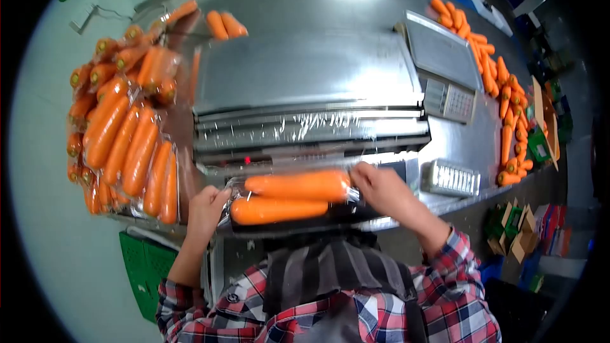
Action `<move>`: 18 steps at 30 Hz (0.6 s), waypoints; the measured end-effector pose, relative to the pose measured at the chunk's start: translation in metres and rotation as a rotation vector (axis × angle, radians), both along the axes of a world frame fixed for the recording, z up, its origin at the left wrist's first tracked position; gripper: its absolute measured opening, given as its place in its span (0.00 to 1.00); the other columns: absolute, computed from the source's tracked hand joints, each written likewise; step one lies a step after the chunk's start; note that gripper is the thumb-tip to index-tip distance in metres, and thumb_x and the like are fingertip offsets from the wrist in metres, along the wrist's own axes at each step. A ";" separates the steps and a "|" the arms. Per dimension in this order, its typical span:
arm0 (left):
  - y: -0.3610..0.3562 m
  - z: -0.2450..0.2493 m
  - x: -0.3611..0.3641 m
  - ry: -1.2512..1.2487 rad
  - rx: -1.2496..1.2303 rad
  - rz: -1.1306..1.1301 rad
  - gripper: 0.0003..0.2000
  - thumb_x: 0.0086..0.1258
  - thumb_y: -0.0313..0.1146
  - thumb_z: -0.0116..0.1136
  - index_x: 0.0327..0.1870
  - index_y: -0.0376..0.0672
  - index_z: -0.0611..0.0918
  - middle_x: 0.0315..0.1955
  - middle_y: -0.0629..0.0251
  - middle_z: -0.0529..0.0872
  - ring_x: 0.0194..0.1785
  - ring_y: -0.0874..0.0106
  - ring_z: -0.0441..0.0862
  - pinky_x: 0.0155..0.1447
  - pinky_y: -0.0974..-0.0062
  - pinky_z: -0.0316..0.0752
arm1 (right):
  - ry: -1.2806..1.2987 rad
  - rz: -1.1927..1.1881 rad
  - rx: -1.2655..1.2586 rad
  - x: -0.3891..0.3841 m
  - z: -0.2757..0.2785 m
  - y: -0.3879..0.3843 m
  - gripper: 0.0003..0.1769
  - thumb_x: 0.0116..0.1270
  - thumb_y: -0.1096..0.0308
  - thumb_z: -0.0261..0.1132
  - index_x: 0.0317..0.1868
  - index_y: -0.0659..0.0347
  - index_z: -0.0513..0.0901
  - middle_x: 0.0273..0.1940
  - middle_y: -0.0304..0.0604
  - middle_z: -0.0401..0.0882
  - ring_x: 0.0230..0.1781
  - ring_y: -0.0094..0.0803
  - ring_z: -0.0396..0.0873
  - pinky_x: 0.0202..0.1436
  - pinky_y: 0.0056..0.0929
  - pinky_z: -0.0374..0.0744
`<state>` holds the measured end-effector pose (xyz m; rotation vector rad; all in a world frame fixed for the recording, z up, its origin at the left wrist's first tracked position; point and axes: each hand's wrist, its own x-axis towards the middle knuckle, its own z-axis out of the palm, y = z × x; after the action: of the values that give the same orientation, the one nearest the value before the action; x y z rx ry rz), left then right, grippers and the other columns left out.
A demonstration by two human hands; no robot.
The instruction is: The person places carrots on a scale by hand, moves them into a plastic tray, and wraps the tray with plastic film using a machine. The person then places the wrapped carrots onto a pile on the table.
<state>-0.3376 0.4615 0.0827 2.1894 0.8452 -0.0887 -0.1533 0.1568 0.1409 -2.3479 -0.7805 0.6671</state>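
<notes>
Two carrots (289,198) lie side by side in clear plastic film, over the dark front plate of a wrapping machine (305,70). At their left end, my left hand (206,211) is closed on a gathered bit of the plastic film (225,209). My right hand (384,192), somewhat blurred, is closed at the right end of the upper carrot, where film shows by the fingers. The hidden fingertips leave its exact grip partly out of sight. A red light (247,160) glows on the machine's front, just above the carrots.
Film-wrapped carrots (127,133) are piled at the left, with two more carrots (226,25) behind the machine. Loose carrots (508,108) line the right side. A scale (448,57) and a metal tray (451,179) stand right of the machine. A green crate (143,273) sits lower left.
</notes>
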 end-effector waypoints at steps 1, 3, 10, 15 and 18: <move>-0.007 -0.001 -0.010 -0.018 -0.174 0.108 0.11 0.67 0.33 0.57 0.27 0.36 0.75 0.15 0.71 0.73 0.19 0.81 0.66 0.23 0.79 0.64 | -0.080 0.051 0.029 0.001 -0.015 -0.003 0.10 0.70 0.64 0.55 0.42 0.63 0.74 0.25 0.62 0.74 0.27 0.53 0.77 0.29 0.38 0.74; -0.023 0.000 -0.023 -0.071 -0.506 0.341 0.11 0.68 0.34 0.57 0.26 0.38 0.75 0.13 0.72 0.73 0.15 0.82 0.64 0.19 0.79 0.61 | -0.165 -0.037 -0.007 -0.009 -0.025 -0.004 0.10 0.68 0.65 0.57 0.42 0.64 0.74 0.23 0.57 0.75 0.24 0.50 0.77 0.27 0.38 0.73; -0.057 0.003 -0.104 0.161 -1.449 0.492 0.22 0.58 0.44 0.67 0.46 0.36 0.80 0.21 0.76 0.77 0.20 0.82 0.70 0.22 0.85 0.59 | -0.214 -0.101 0.368 -0.042 -0.042 0.010 0.09 0.65 0.69 0.62 0.41 0.62 0.72 0.25 0.49 0.76 0.25 0.35 0.80 0.31 0.31 0.76; -0.028 0.026 -0.095 -0.199 -1.273 -0.227 0.29 0.44 0.31 0.78 0.50 0.31 0.80 0.37 0.66 0.85 0.44 0.79 0.79 0.45 0.80 0.74 | 0.425 -0.308 0.913 0.010 0.041 -0.024 0.04 0.69 0.71 0.54 0.36 0.59 0.74 0.20 0.27 0.68 0.18 0.11 0.66 0.20 0.10 0.63; -0.026 0.042 -0.059 -0.152 -1.135 -0.620 0.30 0.47 0.33 0.77 0.53 0.31 0.79 0.35 0.69 0.85 0.38 0.84 0.78 0.42 0.82 0.74 | 0.647 0.332 0.657 0.002 0.028 0.007 0.10 0.70 0.62 0.55 0.42 0.60 0.75 0.33 0.37 0.72 0.33 0.25 0.72 0.39 0.22 0.70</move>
<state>-0.3968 0.4355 0.1251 1.2522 -0.0645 -0.5489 -0.1513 0.1635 0.1686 -1.3107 -0.9061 1.0440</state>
